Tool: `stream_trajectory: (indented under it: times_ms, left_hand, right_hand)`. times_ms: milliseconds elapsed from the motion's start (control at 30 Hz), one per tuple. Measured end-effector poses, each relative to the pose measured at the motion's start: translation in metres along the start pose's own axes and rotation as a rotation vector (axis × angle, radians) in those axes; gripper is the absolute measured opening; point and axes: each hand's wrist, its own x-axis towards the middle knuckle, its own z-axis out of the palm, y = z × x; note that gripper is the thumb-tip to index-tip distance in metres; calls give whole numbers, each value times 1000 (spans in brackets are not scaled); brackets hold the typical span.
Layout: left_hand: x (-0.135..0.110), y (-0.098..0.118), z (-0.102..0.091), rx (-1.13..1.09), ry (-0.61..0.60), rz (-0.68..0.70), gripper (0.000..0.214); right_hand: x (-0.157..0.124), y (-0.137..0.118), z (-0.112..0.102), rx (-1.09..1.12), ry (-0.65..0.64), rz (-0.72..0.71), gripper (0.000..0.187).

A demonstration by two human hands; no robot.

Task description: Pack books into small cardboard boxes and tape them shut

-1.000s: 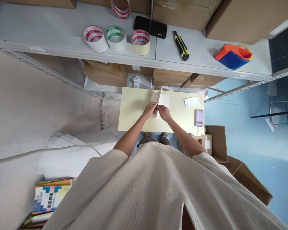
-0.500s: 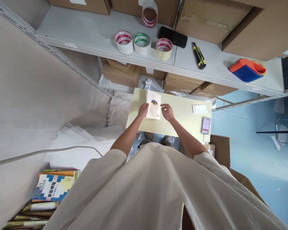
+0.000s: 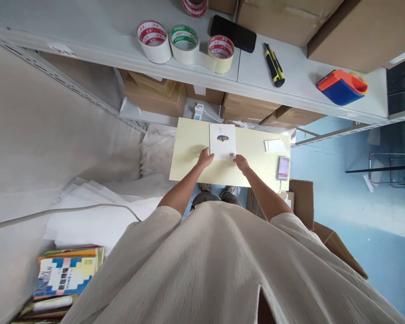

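Observation:
A thin white booklet (image 3: 222,141) with a small blue and yellow picture and a barcode lies flat on the pale yellow table (image 3: 189,148). My left hand (image 3: 205,158) rests on its near left corner, fingers curled over the edge. At the near right corner by the barcode, my right hand (image 3: 241,162) has its fingers pressed on the booklet's edge. Both hands hold the booklet down against the tabletop.
On the same table lie white cards (image 3: 275,145) and a phone (image 3: 283,167) with a cable. The shelf above carries three tape rolls (image 3: 184,45), a black phone (image 3: 233,33), a yellow utility knife (image 3: 273,65) and an orange-blue tape dispenser (image 3: 340,85). Books (image 3: 65,274) are stacked at lower left, cardboard boxes (image 3: 303,202) at right.
The booklet was held up and open a second ago, then closed and upright. Now it lies flat on the table with both hands at its near edge.

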Motion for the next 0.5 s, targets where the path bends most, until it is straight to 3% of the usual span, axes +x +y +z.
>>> stream_trajectory:
  times_ms: [100, 200, 500]
  left_hand:
    - [-9, -3, 9, 20, -78, 23, 74]
    - [-13, -5, 13, 34, -91, 16, 76]
    - [-24, 5, 28, 127, -64, 46, 74]
  right_hand:
    - [1, 0, 0, 21, 33, 128, 59]
    - [0, -2, 2, 16, 44, 157, 60]
    - [-7, -7, -14, 120, 72, 253, 32]
